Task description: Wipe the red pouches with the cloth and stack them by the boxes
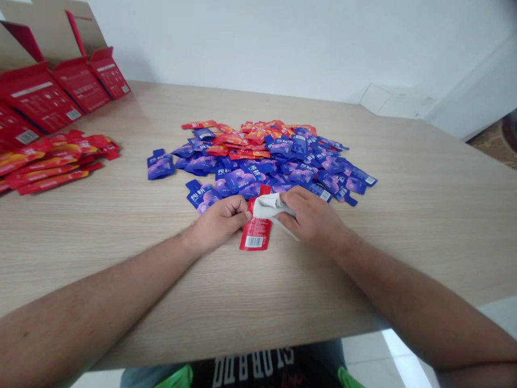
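A broad desk with a pale wood-grain top (424,188) reaches back to a plain white wall (262,48) at twelve o'clock. At ten o'clock, toward its far corner, stands a row of red cardboard boxes with raised flaps and bare brown insides (44,99), white print and barcodes on the sides facing the person.

Next in size is a loose heap of small, flat, shiny pouches at twelve o'clock from the hands. Blue-purple pouches with white lettering (246,178) fill most of it, while red-orange pouches (250,139) lie mainly along its far side. One blue-purple pouch (160,166) lies at the heap's nine o'clock edge. Smaller than the heap, a layered stack of red-orange pouches (56,161) rests just in front of the boxes, between nine and ten o'clock from the hands.

The left hand (222,220) is closed in a pinch at the nine o'clock edge of a single red, flat, glossy pouch (256,236), near the heap's six o'clock side. The right hand (317,221), at that pouch's three o'clock, grips a bunched, thin white cloth (265,207), which covers the pouch's upper part. A narrow red end shows beyond the cloth at twelve o'clock; a white barcode label (254,242) faces up at six.
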